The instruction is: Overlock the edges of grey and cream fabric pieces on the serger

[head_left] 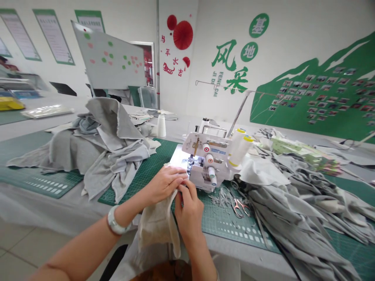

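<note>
The left forearm (84, 244) crosses the table's (231, 246) near edge, where pale cloth (155, 226) hangs down from the sewing machine (202, 156). The right hand (190, 208) pinches the cloth's edge; the left hand (166, 184) rests over it, grip unclear.

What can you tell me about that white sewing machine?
The white overlock sewing machine stands upright on a green cutting mat, its hard casing plastic-looking. Four dials with coloured rings run down its front, a metal handle tops it, and thread cones stand at the right of the view. Bright light falls by its needle area, where the left hand and right hand are on cream cloth.
</note>
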### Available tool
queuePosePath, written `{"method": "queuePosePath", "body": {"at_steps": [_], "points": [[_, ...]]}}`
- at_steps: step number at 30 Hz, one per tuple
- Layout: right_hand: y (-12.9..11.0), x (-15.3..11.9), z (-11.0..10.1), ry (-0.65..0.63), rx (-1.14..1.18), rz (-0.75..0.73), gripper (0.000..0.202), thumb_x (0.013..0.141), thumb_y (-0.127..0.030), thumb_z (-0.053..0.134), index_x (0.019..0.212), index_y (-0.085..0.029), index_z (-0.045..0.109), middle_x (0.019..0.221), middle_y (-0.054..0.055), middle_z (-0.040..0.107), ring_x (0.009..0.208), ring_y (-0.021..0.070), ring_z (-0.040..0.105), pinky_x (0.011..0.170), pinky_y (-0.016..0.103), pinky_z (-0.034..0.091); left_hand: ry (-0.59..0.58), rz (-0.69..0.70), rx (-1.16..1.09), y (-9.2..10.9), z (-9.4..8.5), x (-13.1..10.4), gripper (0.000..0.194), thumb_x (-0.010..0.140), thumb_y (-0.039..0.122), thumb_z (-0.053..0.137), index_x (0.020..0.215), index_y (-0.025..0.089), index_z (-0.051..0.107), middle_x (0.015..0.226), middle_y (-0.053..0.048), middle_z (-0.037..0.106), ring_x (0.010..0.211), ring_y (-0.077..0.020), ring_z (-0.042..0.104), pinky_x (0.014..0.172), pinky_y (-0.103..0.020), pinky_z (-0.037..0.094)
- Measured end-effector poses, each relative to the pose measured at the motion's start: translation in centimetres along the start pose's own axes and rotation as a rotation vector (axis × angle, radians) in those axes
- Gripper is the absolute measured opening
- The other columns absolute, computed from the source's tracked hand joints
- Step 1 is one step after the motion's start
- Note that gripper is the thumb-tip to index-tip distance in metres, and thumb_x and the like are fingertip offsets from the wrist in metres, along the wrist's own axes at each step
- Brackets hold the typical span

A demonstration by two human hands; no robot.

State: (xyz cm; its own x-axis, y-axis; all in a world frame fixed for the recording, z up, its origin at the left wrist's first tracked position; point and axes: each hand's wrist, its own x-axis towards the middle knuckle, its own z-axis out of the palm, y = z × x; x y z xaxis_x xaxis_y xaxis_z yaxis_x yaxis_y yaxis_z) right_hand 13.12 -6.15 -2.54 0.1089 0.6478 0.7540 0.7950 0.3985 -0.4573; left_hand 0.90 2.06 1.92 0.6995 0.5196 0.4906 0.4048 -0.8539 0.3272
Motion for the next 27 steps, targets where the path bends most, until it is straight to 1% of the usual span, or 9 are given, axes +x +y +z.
{"method": "queuePosePath", "body": {"at_steps": [3, 7, 9, 12, 14, 17, 22, 25, 27], "points": [[0.0, 0.0, -0.2, 0.001, 0.013, 0.011, 0.021, 0.094, -0.016, 0.044, 0.101, -0.015, 0.063, 0.115, 0.012, 0.064, 0.091, 0.0186, 0.067, 0.072, 0.026, 0.053, -0.026, 0.000, 0.027, 0.1, -0.2, 0.0, 0.040, 0.100, 0.034, 0.032, 0.118, 0.018, 0.064, 0.127, -0.009, 0.061, 0.118, -0.0229, 0.054, 0.101, -0.041, 0.039], [-0.1, -0.2, -0.6, -0.017, 0.042, 0.030, 0.016, 0.092, -0.016, 0.045, 0.095, -0.017, 0.061, 0.116, 0.012, 0.063, 0.083, 0.0168, 0.067, 0.066, 0.025, 0.051, -0.091, 0.010, 0.010, 0.5, -0.7, -0.2, 0.039, 0.101, 0.034, 0.032, 0.119, 0.020, 0.063, 0.127, -0.008, 0.061, 0.120, -0.0228, 0.053, 0.103, -0.042, 0.037], [-0.1, -0.3, -0.7, -0.032, 0.043, 0.035, 0.015, 0.092, -0.016, 0.045, 0.094, -0.017, 0.060, 0.116, 0.012, 0.063, 0.083, 0.0168, 0.067, 0.064, 0.025, 0.050, -0.116, 0.022, -0.008, 0.5, -0.8, -0.3, 0.038, 0.101, 0.033, 0.032, 0.123, 0.020, 0.060, 0.129, -0.008, 0.060, 0.122, -0.0223, 0.051, 0.105, -0.042, 0.036], [0.1, -0.3, -0.7, -0.064, 0.030, 0.056, 0.015, 0.091, -0.016, 0.045, 0.093, -0.017, 0.059, 0.121, 0.013, 0.061, 0.083, 0.0173, 0.067, 0.065, 0.026, 0.050, -0.100, -0.001, -0.017, 0.4, -0.7, -0.4, 0.039, 0.099, 0.035, 0.036, 0.131, 0.018, 0.052, 0.131, -0.010, 0.058, 0.122, -0.0225, 0.051, 0.105, -0.041, 0.036], [0.1, -0.2, -0.8, -0.079, 0.016, 0.071, 0.016, 0.091, -0.017, 0.044, 0.094, -0.017, 0.059, 0.125, 0.013, 0.059, 0.085, 0.0182, 0.068, 0.068, 0.027, 0.051, -0.093, -0.014, -0.011, 0.2, -0.6, -0.4, 0.037, 0.098, 0.034, 0.039, 0.129, 0.019, 0.052, 0.130, -0.010, 0.059, 0.122, -0.0227, 0.051, 0.105, -0.041, 0.036], [0.2, -0.1, -0.8, -0.089, -0.009, 0.085, 0.018, 0.091, -0.017, 0.043, 0.099, -0.017, 0.059, 0.128, 0.014, 0.057, 0.089, 0.0192, 0.068, 0.071, 0.029, 0.052, -0.108, 0.009, 0.013, -0.1, -0.6, -0.1, 0.033, 0.098, 0.033, 0.040, 0.123, 0.021, 0.057, 0.132, -0.008, 0.057, 0.124, -0.0229, 0.049, 0.105, -0.041, 0.034], [0.1, 0.1, -0.8, -0.111, -0.047, 0.094, 0.017, 0.089, -0.015, 0.044, 0.094, -0.018, 0.060, 0.131, 0.013, 0.056, 0.092, 0.0199, 0.068, 0.069, 0.028, 0.052, -0.137, 0.034, 0.056, -0.4, -0.9, 0.5, 0.035, 0.099, 0.036, 0.036, 0.121, 0.024, 0.061, 0.131, -0.007, 0.058, 0.118, -0.0227, 0.053, 0.101, -0.039, 0.037], [0.2, 0.2, -0.6, -0.102, -0.084, 0.096, 0.022, 0.089, -0.014, 0.043, 0.102, -0.017, 0.060, 0.131, 0.014, 0.056, 0.094, 0.0207, 0.067, 0.066, 0.027, 0.052, -0.164, 0.036, 0.066, -0.7, -0.9, 0.8, 0.035, 0.099, 0.036, 0.037, 0.124, 0.024, 0.059, 0.133, -0.007, 0.057, 0.119, -0.0235, 0.052, 0.101, -0.039, 0.036], [0.3, 0.2, -0.6, -0.097, -0.096, 0.089, 0.025, 0.089, -0.013, 0.042, 0.107, -0.017, 0.060, 0.130, 0.014, 0.057, 0.096, 0.0209, 0.067, 0.068, 0.027, 0.052, -0.176, 0.029, 0.066, -0.9, -0.9, 0.9, 0.036, 0.099, 0.037, 0.038, 0.125, 0.023, 0.058, 0.135, -0.008, 0.056, 0.122, -0.0242, 0.051, 0.102, -0.040, 0.036]]}}
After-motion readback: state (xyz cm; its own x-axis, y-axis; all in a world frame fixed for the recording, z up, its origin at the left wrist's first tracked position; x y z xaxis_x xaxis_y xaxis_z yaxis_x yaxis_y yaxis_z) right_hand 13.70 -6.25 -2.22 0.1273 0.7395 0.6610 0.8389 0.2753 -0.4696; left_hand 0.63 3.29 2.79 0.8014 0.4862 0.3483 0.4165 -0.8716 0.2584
